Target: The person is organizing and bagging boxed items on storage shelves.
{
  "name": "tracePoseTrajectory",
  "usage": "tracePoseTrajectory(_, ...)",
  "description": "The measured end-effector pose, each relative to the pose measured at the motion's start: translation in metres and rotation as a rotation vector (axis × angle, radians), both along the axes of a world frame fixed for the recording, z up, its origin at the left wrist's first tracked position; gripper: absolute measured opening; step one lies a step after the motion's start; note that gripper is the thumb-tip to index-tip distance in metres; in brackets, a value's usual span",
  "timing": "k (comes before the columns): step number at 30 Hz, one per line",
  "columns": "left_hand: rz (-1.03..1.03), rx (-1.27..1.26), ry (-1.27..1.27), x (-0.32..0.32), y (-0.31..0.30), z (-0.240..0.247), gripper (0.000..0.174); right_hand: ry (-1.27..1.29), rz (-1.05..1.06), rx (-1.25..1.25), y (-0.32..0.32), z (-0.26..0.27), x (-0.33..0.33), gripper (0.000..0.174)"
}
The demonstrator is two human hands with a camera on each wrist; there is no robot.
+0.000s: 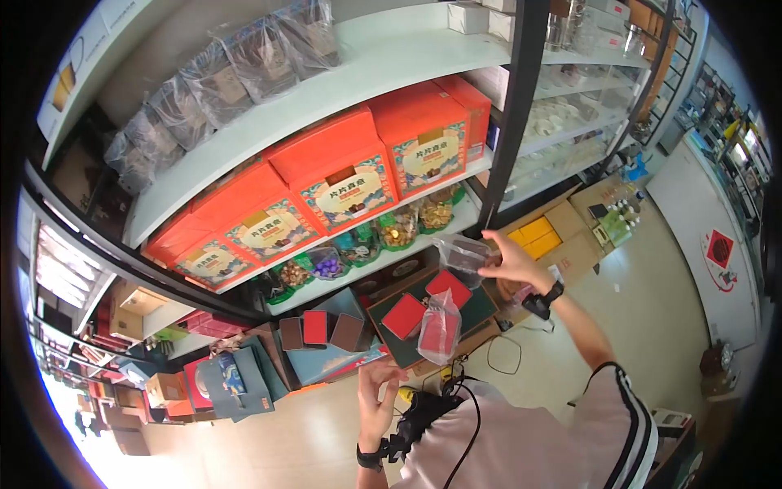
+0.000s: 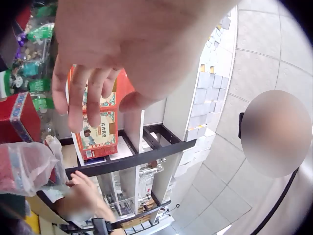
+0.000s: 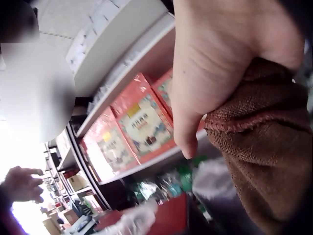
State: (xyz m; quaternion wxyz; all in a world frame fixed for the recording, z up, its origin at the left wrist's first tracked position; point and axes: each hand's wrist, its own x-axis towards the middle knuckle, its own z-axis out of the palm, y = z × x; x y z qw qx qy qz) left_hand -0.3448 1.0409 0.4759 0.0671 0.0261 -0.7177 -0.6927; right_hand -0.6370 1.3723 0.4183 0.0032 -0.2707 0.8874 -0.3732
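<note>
My right hand (image 1: 517, 265) is stretched out at the right end of a dark green box top (image 1: 482, 308). In the right wrist view it grips a brown cloth (image 3: 266, 147), thumb on the near side. Beside its fingertips stands a clear plastic bag (image 1: 464, 254). Two bare red boxes (image 1: 405, 316) lie on the green top, and a third red box in clear plastic (image 1: 440, 332) lies in front of them. My left hand (image 1: 377, 395) hangs nearer my body with loosely bent fingers and nothing in them; the left wrist view shows its fingers (image 2: 76, 100) from close up.
Behind stands a shelf with large orange-red cartons (image 1: 346, 191) and bagged goods (image 1: 399, 228) below them. To the left, brown and red boxes (image 1: 315, 328) lie on a blue-grey panel. Cardboard boxes (image 1: 562, 236) sit on the floor at the right.
</note>
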Motion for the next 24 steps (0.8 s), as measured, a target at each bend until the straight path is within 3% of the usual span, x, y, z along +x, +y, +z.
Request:
tracePoseTrajectory(8, 0.182, 0.101, -0.105, 0.037, -0.007, -0.007, 0.024, -0.091, -0.255, -0.14, -0.028, -0.073, 0.014, 0.081)
tracePoseTrajectory(12, 0.132, 0.111, -0.121, 0.042, -0.016, -0.008, 0.025, 0.039, -0.353, -0.181, -0.017, -0.067, 0.025, 0.08)
tracePoseTrajectory(15, 0.064, 0.044, -0.089, 0.037, -0.033, -0.006, 0.027, 0.108, -0.623, -0.36, 0.02, -0.072, 0.041, 0.069)
tracePoseTrajectory(16, 0.035, -0.013, -0.069, 0.036, -0.041, -0.005, 0.031, 0.125, -0.641, -0.36, 0.026, -0.051, 0.056, 0.069)
tracePoseTrajectory(18, -0.015, -0.059, -0.041, 0.032, -0.049, 0.001, 0.034, 0.059, -0.751, -0.62, 0.047, -0.002, 0.102, 0.069)
tracePoseTrajectory(20, -0.104, -0.008, -0.002, 0.024, -0.046, 0.017, 0.049, 0.08, -0.738, -0.708, 0.055, 0.029, 0.144, 0.071)
tracePoseTrajectory(21, -0.15, 0.081, -0.035, 0.023, -0.051, 0.01, 0.07, 0.08, -0.702, -0.802, 0.055, 0.044, 0.169, 0.073)
tracePoseTrajectory(22, -0.168, 0.093, -0.03, 0.023, -0.046, 0.017, 0.07, 0.095, -0.716, -0.791, 0.048, 0.062, 0.196, 0.073)
tracePoseTrajectory(24, -0.316, 0.029, 0.168, 0.013, -0.027, 0.046, 0.095, 0.078, -0.579, -0.952, 0.016, 0.091, 0.246, 0.077)
